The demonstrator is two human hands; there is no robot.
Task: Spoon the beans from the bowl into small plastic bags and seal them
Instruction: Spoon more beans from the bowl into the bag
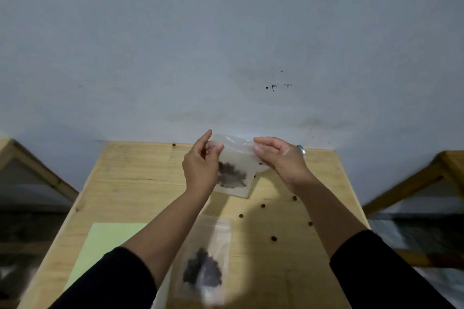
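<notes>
Holding a small clear plastic bag with a dark clump of beans in its lower half [233, 173] up above the far part of the pale wooden bench [130, 183], the person has both hands at its top edge. The left hand [200, 163] pinches the bag's upper left corner between thumb and curled fingers; the right hand [281, 158], wearing a ring, pinches the upper right end, fingers bent over the mouth. The bag hangs between the 2 hands, its bottom just clear of the bench or barely brushing it; I cannot tell which.

By my judgement the film is thin, limp and slippery, and the beans make it bottom-heavy, so it should be gripped along the stiffer seal strip at the mouth, not the loose walls, with the strip kept level so nothing spills while the seal is pressed shut. Whether the seal is already closed cannot be read here.

A second clear plastic bag holding dark beans [203, 268] lies flat on the bench near the person, between the forearms, beside a pale green sheet [105, 243]. Several loose dark beans [263, 206] are scattered on the bench to the right. No bowl or spoon is plainly visible.
</notes>
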